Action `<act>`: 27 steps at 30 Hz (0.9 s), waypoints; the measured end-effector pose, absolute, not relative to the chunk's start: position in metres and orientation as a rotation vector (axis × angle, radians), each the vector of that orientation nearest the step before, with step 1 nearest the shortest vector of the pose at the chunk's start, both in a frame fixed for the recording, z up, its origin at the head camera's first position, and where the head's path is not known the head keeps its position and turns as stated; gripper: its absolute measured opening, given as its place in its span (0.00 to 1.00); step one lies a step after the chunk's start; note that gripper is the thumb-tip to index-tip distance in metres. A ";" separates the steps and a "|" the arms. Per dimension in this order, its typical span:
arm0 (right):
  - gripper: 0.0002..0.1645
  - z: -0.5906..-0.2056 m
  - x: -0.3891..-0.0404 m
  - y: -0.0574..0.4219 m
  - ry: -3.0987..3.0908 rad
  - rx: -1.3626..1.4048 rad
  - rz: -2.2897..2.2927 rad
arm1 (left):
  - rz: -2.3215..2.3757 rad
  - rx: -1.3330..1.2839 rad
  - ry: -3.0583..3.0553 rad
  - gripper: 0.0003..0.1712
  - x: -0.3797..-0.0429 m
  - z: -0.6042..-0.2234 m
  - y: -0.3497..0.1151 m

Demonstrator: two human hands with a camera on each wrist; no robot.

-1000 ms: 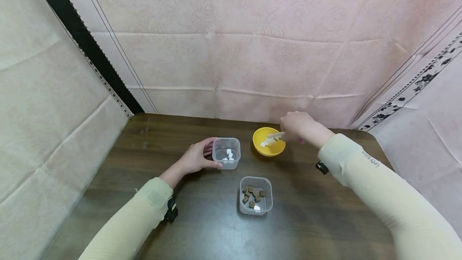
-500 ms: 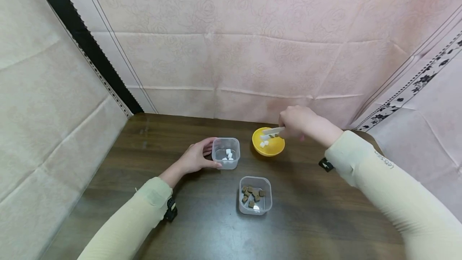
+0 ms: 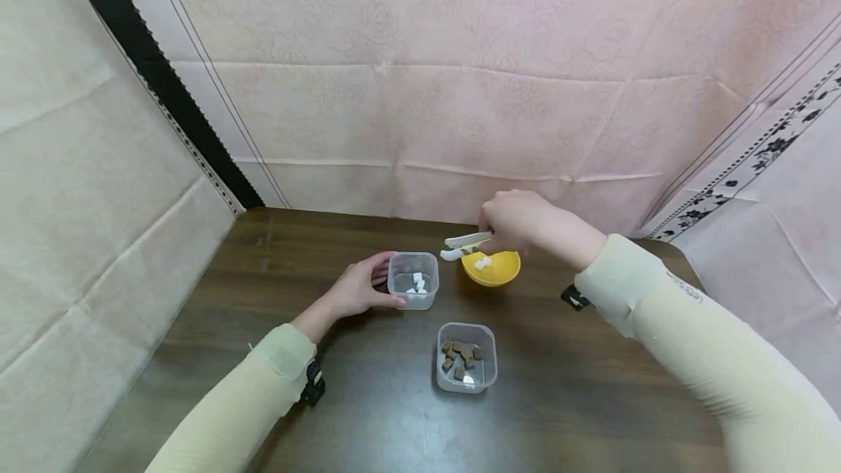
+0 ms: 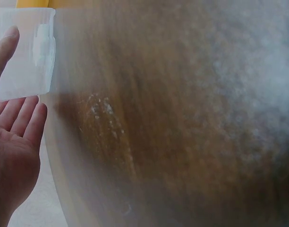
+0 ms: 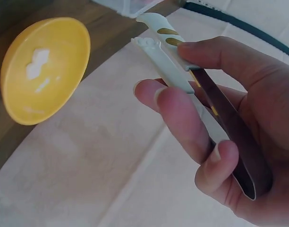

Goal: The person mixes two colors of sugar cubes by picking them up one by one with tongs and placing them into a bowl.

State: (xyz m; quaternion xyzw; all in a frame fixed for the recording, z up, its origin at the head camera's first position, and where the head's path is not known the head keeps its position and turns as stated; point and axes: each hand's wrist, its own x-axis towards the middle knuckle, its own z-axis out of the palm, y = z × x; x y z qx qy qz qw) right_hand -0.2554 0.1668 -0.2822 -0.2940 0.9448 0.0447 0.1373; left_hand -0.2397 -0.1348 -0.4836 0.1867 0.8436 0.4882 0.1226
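Note:
My right hand (image 3: 519, 221) grips a pair of small tongs (image 3: 468, 239) with pale tips and a dark metal bend (image 5: 248, 165). The tips stand apart with nothing between them, over the left rim of a yellow bowl (image 3: 496, 276). Inside the bowl lie a few white cubes (image 5: 37, 64). To its left, my left hand (image 3: 360, 285) holds a clear square plastic container (image 3: 412, 302), thumb on the near side and fingers at the far side. Several white cubes (image 3: 419, 285) are in that container. The left wrist view catches only part of the container (image 4: 26, 71).
A second clear container (image 3: 466, 387) with several brown cubes (image 3: 466, 356) stands nearer on the dark wooden table (image 3: 342, 393). Pale patterned cloth (image 3: 394, 108) hangs behind the table's far edge and along both sides.
My right hand has lifted the tongs out of the bowl and moved left, bringing their tips past the bowl's left rim. My left hand and both containers stay put.

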 end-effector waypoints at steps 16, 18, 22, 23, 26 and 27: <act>0.14 -0.304 -0.259 0.120 2.624 -0.956 0.247 | 1.391 0.528 2.486 0.54 -0.240 -0.485 -0.136; 0.13 -0.308 -0.260 0.117 2.614 -0.962 0.241 | 1.393 0.524 2.483 0.54 -0.241 -0.485 -0.136; 0.11 -0.314 -0.260 0.111 2.604 -0.978 0.242 | 1.402 0.528 2.478 0.53 -0.242 -0.486 -0.135; 0.11 -0.316 -0.260 0.110 2.606 -0.984 0.241 | 1.405 0.530 2.476 0.53 -0.242 -0.486 -0.135; 0.11 -0.320 -0.261 0.107 2.613 -1.003 0.247 | 1.403 0.533 2.477 0.53 -0.242 -0.486 -0.135; 0.11 -0.322 -0.261 0.106 2.615 -1.008 0.255 | 1.400 0.533 2.478 0.53 -0.242 -0.486 -0.135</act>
